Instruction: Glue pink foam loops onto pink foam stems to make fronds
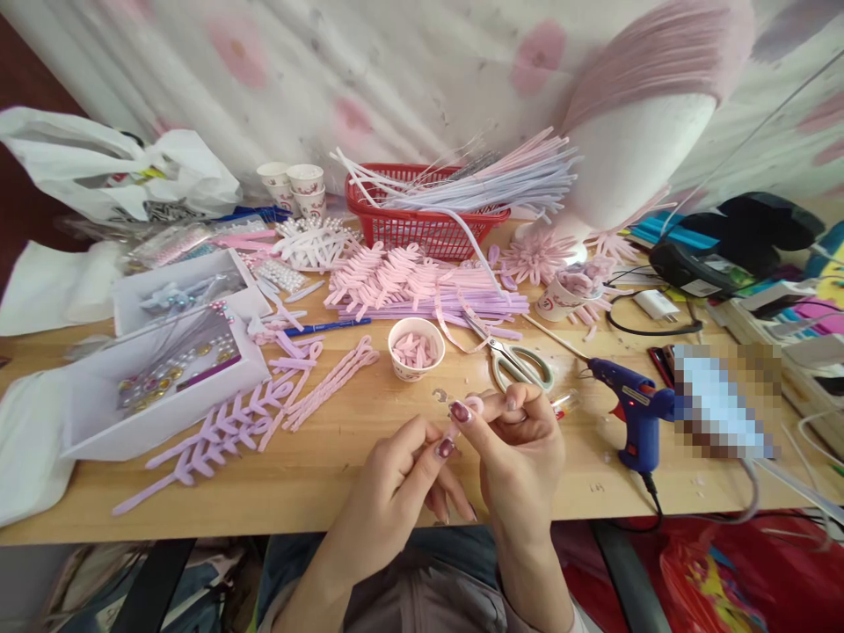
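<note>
Close together over the table's front, both hands pinch one short piece of pink pipe cleaner point(474, 404). My left hand point(402, 470) has thumb and forefinger closed at its lower end, its other fingers loosely curled. With thumb against forefinger, my right hand point(524, 457) grips the upper end, where a small curl shows. Most of the piece is hidden by the fingers. Just beyond stands a paper cup point(417, 373) filled with small pink pipe-cleaner pieces. Scissors point(520, 366) with pale handles lie behind my right hand.
At right, a blue glue gun point(636, 413) rests with its cord over the table edge. A red basket point(428, 230) of pipe cleaners stands behind. White boxes point(178, 400) of beads and purple leafy sprigs point(211, 440) are at left. A white mannequin head point(633, 158) stands back right.
</note>
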Action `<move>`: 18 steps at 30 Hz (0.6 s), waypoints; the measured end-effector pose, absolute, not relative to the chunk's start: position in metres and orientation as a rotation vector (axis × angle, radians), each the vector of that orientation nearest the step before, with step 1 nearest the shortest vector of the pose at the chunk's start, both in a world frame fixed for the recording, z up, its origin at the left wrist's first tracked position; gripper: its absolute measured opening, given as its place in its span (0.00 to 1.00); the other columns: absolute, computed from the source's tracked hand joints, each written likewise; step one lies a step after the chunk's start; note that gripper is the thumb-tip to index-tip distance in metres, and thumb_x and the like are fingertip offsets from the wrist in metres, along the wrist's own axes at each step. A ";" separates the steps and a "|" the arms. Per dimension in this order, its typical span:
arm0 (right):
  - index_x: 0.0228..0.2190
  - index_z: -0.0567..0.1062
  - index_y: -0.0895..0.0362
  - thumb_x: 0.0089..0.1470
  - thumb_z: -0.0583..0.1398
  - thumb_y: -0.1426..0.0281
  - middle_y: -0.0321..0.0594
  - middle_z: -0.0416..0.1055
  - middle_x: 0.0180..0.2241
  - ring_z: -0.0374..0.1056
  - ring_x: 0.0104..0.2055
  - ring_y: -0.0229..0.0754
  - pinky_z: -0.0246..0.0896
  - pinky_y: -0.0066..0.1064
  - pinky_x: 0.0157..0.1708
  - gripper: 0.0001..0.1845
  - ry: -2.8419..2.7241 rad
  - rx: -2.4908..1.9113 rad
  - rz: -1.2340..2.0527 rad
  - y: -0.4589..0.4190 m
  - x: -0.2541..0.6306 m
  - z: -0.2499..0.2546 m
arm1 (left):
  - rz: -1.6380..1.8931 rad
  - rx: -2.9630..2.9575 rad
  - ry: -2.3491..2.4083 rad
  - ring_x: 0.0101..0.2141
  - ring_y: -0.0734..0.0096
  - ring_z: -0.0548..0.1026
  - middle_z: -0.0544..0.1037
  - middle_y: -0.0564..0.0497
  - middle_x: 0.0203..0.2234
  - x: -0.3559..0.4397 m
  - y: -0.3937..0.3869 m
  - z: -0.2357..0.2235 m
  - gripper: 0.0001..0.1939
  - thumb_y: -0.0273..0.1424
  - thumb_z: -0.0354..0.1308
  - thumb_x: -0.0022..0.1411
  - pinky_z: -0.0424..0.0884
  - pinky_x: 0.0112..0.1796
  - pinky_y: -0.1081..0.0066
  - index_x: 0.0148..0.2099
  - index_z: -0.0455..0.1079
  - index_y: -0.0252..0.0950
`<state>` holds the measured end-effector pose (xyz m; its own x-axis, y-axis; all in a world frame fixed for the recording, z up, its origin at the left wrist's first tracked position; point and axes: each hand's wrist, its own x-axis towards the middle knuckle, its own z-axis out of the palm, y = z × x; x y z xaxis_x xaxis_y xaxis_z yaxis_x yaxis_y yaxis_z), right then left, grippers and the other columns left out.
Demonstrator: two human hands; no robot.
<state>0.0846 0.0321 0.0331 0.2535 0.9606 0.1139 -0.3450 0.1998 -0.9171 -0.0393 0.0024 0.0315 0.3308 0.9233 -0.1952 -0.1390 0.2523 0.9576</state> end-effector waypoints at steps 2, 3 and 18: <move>0.29 0.64 0.52 0.45 0.72 0.77 0.26 0.75 0.20 0.72 0.25 0.33 0.70 0.26 0.34 0.22 -0.841 -0.910 1.092 0.034 0.088 0.032 | 0.864 1.050 0.910 0.18 0.75 0.72 0.79 0.51 0.18 -0.042 0.000 0.028 0.18 0.47 0.47 0.70 0.68 0.23 0.77 0.36 0.62 0.38; 0.29 0.64 0.52 0.45 0.72 0.77 0.26 0.75 0.20 0.72 0.26 0.33 0.71 0.27 0.35 0.22 -0.837 -0.912 1.090 0.034 0.089 0.032 | 0.852 1.047 0.895 0.16 0.75 0.69 0.78 0.53 0.17 -0.044 -0.001 0.026 0.18 0.47 0.47 0.70 0.66 0.21 0.77 0.36 0.62 0.38; 0.14 0.69 0.54 0.51 0.65 0.51 0.34 0.63 0.09 0.60 0.11 0.37 0.54 0.28 0.12 0.25 -1.609 -1.651 0.716 0.010 0.202 0.053 | 1.059 0.900 1.110 0.14 0.79 0.58 0.63 0.62 0.12 -0.045 -0.005 0.015 0.19 0.48 0.49 0.69 0.55 0.19 0.78 0.36 0.65 0.38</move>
<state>0.2023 0.0104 0.0534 0.0704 0.9936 0.0888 0.5986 0.0291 -0.8005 -0.0450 -0.0048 0.0152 0.1026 0.9634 -0.2475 -0.2017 0.2638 0.9432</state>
